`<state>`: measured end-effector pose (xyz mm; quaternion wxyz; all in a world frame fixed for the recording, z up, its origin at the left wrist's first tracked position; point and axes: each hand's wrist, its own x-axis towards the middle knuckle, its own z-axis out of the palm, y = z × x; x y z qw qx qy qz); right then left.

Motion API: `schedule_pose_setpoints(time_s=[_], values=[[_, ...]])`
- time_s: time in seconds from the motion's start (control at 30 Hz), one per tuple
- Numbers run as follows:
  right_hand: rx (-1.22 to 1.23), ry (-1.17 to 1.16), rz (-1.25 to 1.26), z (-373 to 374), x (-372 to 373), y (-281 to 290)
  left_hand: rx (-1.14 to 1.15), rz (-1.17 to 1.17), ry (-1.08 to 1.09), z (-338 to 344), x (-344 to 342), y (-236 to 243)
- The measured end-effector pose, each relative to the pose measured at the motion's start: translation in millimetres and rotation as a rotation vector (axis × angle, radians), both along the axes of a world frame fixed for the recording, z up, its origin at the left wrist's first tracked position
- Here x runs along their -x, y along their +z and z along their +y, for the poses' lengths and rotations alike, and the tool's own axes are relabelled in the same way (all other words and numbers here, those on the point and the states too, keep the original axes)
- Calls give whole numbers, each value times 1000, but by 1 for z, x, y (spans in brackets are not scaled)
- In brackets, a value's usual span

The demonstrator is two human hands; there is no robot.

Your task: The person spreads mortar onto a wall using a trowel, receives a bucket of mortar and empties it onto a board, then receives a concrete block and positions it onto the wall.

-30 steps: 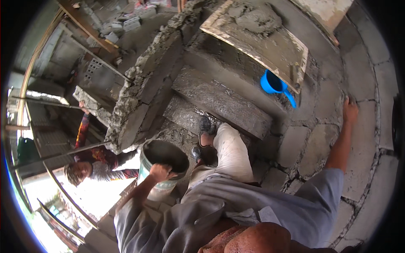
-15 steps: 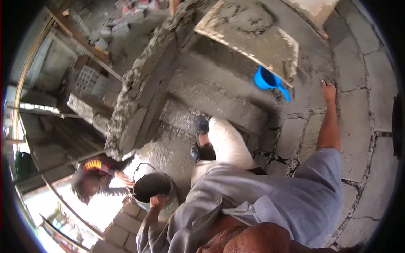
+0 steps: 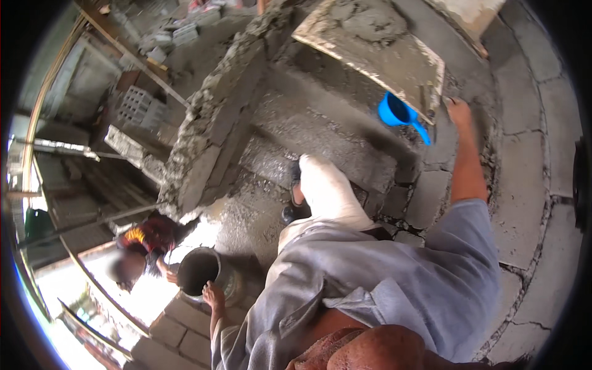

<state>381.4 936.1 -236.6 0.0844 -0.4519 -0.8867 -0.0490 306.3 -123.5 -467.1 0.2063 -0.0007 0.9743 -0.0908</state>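
My left hand (image 3: 214,296) is closed on the rim of a round bucket (image 3: 229,280) with a dark inside; what it holds cannot be made out. Another person's hand (image 3: 171,275) is at the bucket's opposite side. Far off to the right, my right hand (image 3: 458,111) has its fingers stretched out beside the end of a mortar-smeared board (image 3: 410,71). Nothing shows in that hand. A heap of wet mortar (image 3: 373,23) lies on the board. Under the board's near edge sits a blue dipper (image 3: 393,111), its handle toward me.
Wet concrete steps (image 3: 320,129) rise ahead of me, bordered on the left by a rough, broken-edged low wall (image 3: 213,114). A cracked block wall (image 3: 518,185) runs along my right. The co-worker (image 3: 145,246) bends low at the left. Hollow blocks (image 3: 139,105) lie beyond the low wall.
My right hand has moved left from the block wall to the board's end. The bucket has shifted left, toward the co-worker, with my left hand still on its rim.
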Motion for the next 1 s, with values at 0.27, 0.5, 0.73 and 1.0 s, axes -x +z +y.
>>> schedule_pose_setpoints(time_s=[0.27, 0.5, 0.73, 1.0], values=[[93, -338, 0, 21, 27, -8, -402, -353, -449, 123, 82, -1], [644, -382, 413, 85, 66, -76, -659, -549, -323, 221, 182, -10], [737, -446, 489, 65, 84, -57, -964, -490, -207, 300, 235, 83], [802, -400, 431, 18, 117, -55, -664, -362, -72, 263, 225, 95]])
